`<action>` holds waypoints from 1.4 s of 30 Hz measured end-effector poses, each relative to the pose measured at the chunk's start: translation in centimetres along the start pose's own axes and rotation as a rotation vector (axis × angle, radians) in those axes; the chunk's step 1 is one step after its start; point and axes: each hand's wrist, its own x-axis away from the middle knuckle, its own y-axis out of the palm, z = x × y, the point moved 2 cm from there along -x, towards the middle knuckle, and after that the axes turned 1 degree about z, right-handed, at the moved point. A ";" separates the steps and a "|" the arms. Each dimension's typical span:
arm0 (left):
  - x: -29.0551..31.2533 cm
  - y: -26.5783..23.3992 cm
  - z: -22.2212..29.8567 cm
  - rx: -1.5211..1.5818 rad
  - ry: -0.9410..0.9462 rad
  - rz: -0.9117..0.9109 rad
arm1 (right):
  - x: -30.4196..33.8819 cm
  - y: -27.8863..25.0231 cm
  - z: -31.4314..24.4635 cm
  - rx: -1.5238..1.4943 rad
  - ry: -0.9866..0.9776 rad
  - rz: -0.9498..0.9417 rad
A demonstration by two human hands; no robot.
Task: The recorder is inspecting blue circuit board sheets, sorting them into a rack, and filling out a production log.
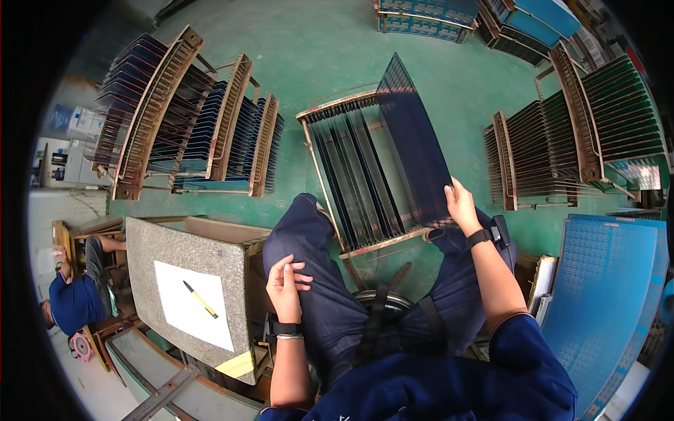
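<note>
Dark-blue thin rectangular panel stands tilted on edge over the right side of the rust-brown slotted metal rack, its far corner above the far rail. Right hand: grasps the panel's near right edge between thumb and fingers. Left hand: holds nothing, fingers loosely extended at the left thigh; whether it touches the trouser fabric cannot be told. With only one hand seen gripping one edge, the panel is liable to twist about that grip; a slack pinch could let it drop. Whether its lower edge sits in a slot cannot be confirmed; if it does not, the edge could catch on the rail and chip. Dark thin upright panels occupy the rack to the left; excessive sideways tilt could bring faces into contact and scratch them. The rack's near end lies between the person's knees; knee pressure on the frame could shift the slots out of line. Farther right, large blue patterned sheets stand near the right arm; an elbow swung outward could strike their edges and damage both sheet and grip.
</note>
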 end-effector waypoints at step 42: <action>0.2 0.7 0.7 0.091 0.062 -0.103 | 2.9 -8.9 -11.6 -0.784 0.263 -0.236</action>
